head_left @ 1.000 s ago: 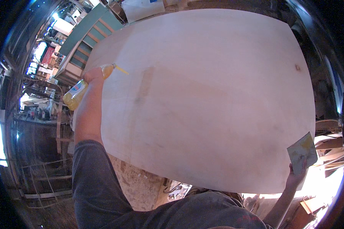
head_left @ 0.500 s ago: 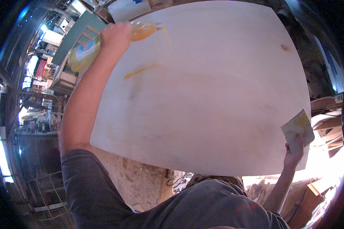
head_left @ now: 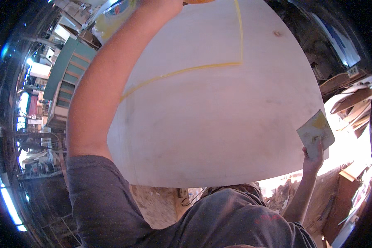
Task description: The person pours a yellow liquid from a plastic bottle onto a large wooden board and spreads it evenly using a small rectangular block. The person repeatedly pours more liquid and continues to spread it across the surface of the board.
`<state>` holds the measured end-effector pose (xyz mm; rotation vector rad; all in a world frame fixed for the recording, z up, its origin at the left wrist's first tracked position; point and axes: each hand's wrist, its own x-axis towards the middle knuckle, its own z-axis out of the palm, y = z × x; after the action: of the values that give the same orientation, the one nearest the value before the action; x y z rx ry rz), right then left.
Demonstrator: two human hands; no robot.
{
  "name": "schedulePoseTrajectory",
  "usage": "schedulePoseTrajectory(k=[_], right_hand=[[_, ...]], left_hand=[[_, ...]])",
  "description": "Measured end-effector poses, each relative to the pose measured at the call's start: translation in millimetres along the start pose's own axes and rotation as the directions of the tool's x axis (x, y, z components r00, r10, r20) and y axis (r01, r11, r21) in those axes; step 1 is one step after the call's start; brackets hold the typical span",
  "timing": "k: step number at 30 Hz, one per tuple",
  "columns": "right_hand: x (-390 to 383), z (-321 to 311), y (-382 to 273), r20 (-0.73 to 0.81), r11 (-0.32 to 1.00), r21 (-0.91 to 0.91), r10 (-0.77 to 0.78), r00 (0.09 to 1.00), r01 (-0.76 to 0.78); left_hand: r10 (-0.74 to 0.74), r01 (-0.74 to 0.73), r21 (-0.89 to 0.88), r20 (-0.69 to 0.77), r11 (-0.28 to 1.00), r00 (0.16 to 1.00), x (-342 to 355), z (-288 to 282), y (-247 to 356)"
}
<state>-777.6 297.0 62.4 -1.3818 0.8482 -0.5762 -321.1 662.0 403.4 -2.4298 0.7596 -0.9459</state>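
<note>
My left hand [head_left: 163, 8], at the top edge of the view, grips a plastic bottle [head_left: 109, 27] of yellow liquid, mostly hidden behind my forearm. An angled yellow trail [head_left: 194, 68] runs across a large pale board [head_left: 211, 124] below it, with a line reaching up to the top edge. My right hand [head_left: 313, 159] holds a flat, squarish grey-green spreader [head_left: 314, 130], smeared with yellow, above the board's right edge.
A green slatted wooden piece [head_left: 66, 74] stands beyond the board's left side. Stacked wood offcuts [head_left: 351, 103] and a reddish-brown board [head_left: 338, 202] are at the right. Cluttered shelves and metal framing line the far left.
My left hand and bottle have swung up and rightward, leaving a much longer yellow trail on the board. My right hand and spreader have shifted slightly up in view.
</note>
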Motion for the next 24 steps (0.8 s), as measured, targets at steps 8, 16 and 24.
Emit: schedulePoseTrajectory(k=[8, 16, 24], right_hand=[[18.9, 118.1, -67.7, 0.244, 0.993, 0.034, -0.119, 0.962, 0.115], [-24.4, 317.1, -197.6, 0.55, 0.434, -0.104, -0.724, 0.415, 0.895], [-67.2, 387.8, -135.1, 0.83, 0.287, -0.28, -0.407, 0.381, 0.916]], left_hand=[[-0.078, 0.338, -0.692, 0.379, 0.638, 0.922, -79.9, 65.1, 8.0], [0.112, 0.448, -0.852, 0.49, 0.27, 0.865, -194.6, 51.1, -2.9], [-0.516, 0.626, -0.779, 0.528, 0.022, 0.675, -344.3, -13.0, -57.2]])
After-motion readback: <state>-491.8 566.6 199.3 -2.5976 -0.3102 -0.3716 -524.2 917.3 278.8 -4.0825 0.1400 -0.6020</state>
